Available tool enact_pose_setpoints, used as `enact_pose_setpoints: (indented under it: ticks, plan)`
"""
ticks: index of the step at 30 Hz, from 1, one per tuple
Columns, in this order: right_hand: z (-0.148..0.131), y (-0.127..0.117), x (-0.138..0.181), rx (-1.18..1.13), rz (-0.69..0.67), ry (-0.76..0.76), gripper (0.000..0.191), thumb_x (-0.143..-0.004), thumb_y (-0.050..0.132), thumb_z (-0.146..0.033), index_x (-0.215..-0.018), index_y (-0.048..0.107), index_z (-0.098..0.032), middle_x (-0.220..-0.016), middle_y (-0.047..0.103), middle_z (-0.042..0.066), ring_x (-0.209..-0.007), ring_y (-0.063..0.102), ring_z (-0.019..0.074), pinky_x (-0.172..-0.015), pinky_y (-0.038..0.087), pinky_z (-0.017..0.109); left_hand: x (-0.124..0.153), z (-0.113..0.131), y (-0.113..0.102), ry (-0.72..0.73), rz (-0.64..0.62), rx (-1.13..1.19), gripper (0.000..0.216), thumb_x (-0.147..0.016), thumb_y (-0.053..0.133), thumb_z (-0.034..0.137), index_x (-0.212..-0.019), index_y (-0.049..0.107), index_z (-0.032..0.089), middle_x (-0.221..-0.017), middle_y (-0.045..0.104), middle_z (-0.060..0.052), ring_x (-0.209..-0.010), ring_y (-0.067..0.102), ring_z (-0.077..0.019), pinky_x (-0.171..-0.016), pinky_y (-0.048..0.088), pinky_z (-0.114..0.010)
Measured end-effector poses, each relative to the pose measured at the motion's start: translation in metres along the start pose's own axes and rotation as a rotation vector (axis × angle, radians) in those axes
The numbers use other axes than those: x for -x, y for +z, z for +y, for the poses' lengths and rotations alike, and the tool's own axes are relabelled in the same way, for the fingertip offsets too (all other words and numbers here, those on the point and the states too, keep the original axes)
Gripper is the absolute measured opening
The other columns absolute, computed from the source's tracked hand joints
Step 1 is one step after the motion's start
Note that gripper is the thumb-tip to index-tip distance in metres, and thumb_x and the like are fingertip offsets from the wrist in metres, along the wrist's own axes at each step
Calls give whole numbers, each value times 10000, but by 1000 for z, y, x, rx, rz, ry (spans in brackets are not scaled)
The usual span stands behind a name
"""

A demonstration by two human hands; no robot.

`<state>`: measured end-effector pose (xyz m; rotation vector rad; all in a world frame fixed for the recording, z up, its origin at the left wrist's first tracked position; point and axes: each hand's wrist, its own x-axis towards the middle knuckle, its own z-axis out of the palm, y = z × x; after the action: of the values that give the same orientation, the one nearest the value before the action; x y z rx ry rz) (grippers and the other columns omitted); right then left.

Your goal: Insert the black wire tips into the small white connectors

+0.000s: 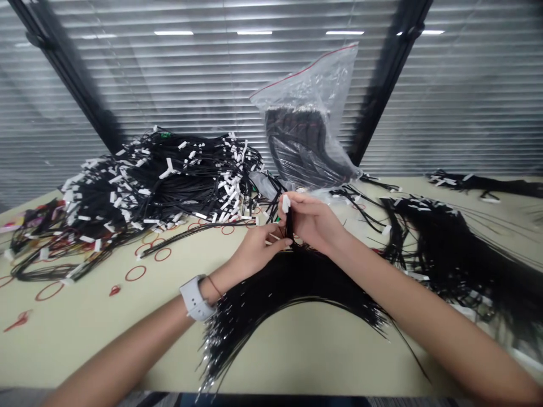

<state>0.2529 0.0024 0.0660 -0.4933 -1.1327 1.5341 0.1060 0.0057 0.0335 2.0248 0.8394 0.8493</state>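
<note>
Both hands meet above a curved bundle of black wires (292, 277) spread on the table. My right hand (311, 220) is closed on a short black cable with a white connector (285, 203) at its upper end, held upright. Lower down, my left hand (265, 246) pinches the same black cable between thumb and fingers. Silvery tips show at both ends of the curved wire bundle beneath my forearms. Part of the held cable is hidden behind the fingers.
A large heap of black cables with white connectors (169, 181) lies at the left. Red rubber bands (136, 273) are scattered near it. A clear zip bag of black cables (301, 135) stands at the back. More black wires (449, 243) cover the right side of the table (169, 305).
</note>
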Motion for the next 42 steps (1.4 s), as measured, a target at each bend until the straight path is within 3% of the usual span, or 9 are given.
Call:
enact_pose_setpoints:
  ticks: [9, 15, 17, 20, 25, 29, 33, 38, 42]
  plan:
    - [-9, -8, -2, -70, 5, 61, 26, -709, 528, -176, -723, 549, -171, -639, 437, -11, -571, 408, 112, -561, 356, 254, 17, 5, -29, -88, 95, -182, 176, -796, 493, 239, -670, 568, 141, -653, 599, -12, -614, 533, -118, -595, 416, -231]
    - [-19, -12, 0, 61, 55, -18, 38, -705, 529, -222, -739, 523, -207, -663, 424, 1, -584, 404, 135, -594, 367, 299, 56, 12, -70, -155, -446, -713, 178, -773, 468, 228, -682, 616, 191, -577, 575, 11, -538, 527, -136, -540, 367, -245]
    - [-22, -12, 1, 119, 76, -34, 44, -702, 525, -235, -737, 506, -216, -672, 421, 2, -592, 402, 140, -606, 368, 309, 65, 13, -74, -177, -377, -895, 224, -767, 499, 288, -918, 637, 198, -769, 632, -47, -683, 587, -206, -604, 406, -296]
    - [-22, -8, 2, 156, 62, -23, 60, -695, 529, -260, -720, 495, -217, -666, 417, 3, -594, 397, 145, -613, 368, 317, 66, 22, -65, -158, -117, -1059, 773, -671, 622, 413, -1338, 342, 140, -1215, 490, -189, -1066, 496, -353, -797, 423, -417]
    - [-19, 0, 5, 140, 46, -22, 81, -674, 570, -269, -691, 528, -202, -668, 426, 1, -600, 398, 139, -605, 359, 301, 43, 63, -32, -11, 98, -991, 1163, -459, 707, 635, -1377, 251, 85, -1399, 270, -241, -1296, 163, -445, -1025, 173, -541]
    - [-21, -1, 6, 117, 40, -10, 92, -665, 582, -262, -714, 549, -191, -674, 432, 0, -602, 404, 133, -597, 354, 291, 35, 80, -12, 129, 121, -994, 568, -547, 760, 469, -1028, 644, 190, -1097, 588, -128, -1255, 249, -448, -1049, 40, -563]
    - [-24, -5, 7, 123, 48, -15, 85, -663, 577, -252, -722, 550, -197, -690, 447, 1, -610, 406, 133, -612, 358, 295, 39, 79, -10, 94, 161, -940, 152, -702, 667, 371, -691, 705, 223, -662, 597, -67, -1071, 464, -384, -1054, 54, -565]
    - [-25, -8, 7, 91, 12, -6, 68, -675, 575, -235, -727, 580, -193, -699, 457, -2, -607, 408, 122, -617, 355, 284, 36, 94, -22, 125, 475, -874, 276, -844, 439, 218, -1005, 662, 205, -997, 610, -108, -1247, 291, -383, -1034, -45, -601]
    - [-23, -7, 6, 109, 23, 3, 91, -676, 578, -247, -746, 604, -196, -692, 479, 2, -611, 425, 129, -621, 369, 290, 28, 89, -16, 158, 231, -876, 338, -865, 410, 268, -1130, 581, 147, -1167, 555, -148, -1255, 310, -379, -1034, 74, -581]
